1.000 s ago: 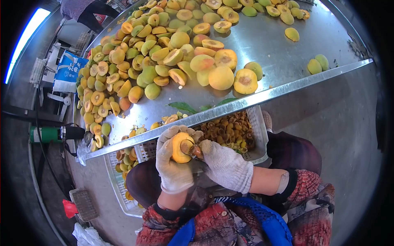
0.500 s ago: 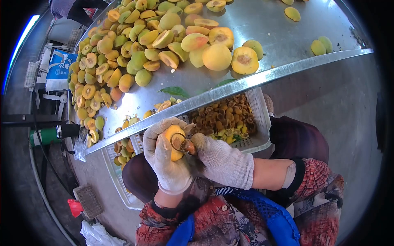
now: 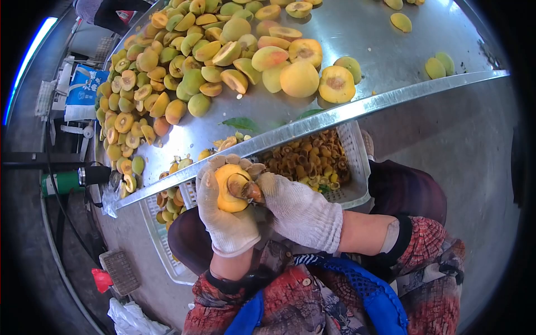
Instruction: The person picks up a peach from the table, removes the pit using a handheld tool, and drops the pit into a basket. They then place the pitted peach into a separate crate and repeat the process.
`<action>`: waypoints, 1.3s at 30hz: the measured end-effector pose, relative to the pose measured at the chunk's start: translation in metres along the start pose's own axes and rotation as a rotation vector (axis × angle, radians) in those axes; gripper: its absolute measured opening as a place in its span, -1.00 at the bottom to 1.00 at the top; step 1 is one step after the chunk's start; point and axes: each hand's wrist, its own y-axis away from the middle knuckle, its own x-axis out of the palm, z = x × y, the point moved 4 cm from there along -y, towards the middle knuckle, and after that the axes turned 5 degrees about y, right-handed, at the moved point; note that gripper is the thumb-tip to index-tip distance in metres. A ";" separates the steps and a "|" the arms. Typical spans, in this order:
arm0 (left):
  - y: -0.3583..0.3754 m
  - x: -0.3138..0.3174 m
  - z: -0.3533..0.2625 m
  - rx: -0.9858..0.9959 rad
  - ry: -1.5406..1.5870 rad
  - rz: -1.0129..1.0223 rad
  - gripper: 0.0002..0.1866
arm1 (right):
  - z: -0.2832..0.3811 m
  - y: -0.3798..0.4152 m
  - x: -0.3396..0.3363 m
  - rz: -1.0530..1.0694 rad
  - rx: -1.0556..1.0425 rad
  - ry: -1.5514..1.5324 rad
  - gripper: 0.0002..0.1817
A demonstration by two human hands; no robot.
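Observation:
My left hand (image 3: 216, 226), in a pale work glove, is wrapped round a yellow peach half (image 3: 224, 181), its cut side turned toward my right hand. My right hand (image 3: 304, 214), gloved as well, grips a pitting knife with a curved metal loop and a brown end (image 3: 254, 192). The loop sits in the middle of the peach half, where the stone lies; the rest of the tool is hidden by my fingers. Both hands are just below the metal table's raised edge (image 3: 312, 124), above my lap.
Many halved peaches (image 3: 162, 72) are heaped on the metal table (image 3: 379, 61). Beneath its edge stand a white crate (image 3: 357, 167) of brown pits and scraps, and another crate (image 3: 167, 262) with peach halves. A green bottle (image 3: 61, 183) lies at the left.
The peach half has turned in my left hand, and its fingers have shifted round it. The tool's loop has moved within the cut face. The whole view has shifted slightly.

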 end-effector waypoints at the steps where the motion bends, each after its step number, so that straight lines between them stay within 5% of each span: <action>1: 0.000 0.001 0.001 0.009 0.028 0.010 -0.66 | 0.001 0.000 -0.001 -0.014 -0.004 -0.012 -0.60; 8: 0.004 -0.002 0.000 0.102 -0.119 -0.030 -0.68 | 0.002 0.001 0.004 -0.129 -0.118 -0.017 -0.59; 16: 0.011 -0.004 -0.004 0.162 -0.327 0.005 -0.63 | 0.009 0.006 0.006 0.017 -0.068 -0.116 -0.71; 31: 0.007 -0.006 -0.021 0.022 -0.479 0.286 -0.71 | 0.016 0.021 0.014 0.257 0.046 -0.263 -0.56; 39: -0.002 -0.005 -0.025 -0.291 -0.594 0.316 -0.74 | 0.012 0.025 0.022 0.241 0.044 -0.277 -0.46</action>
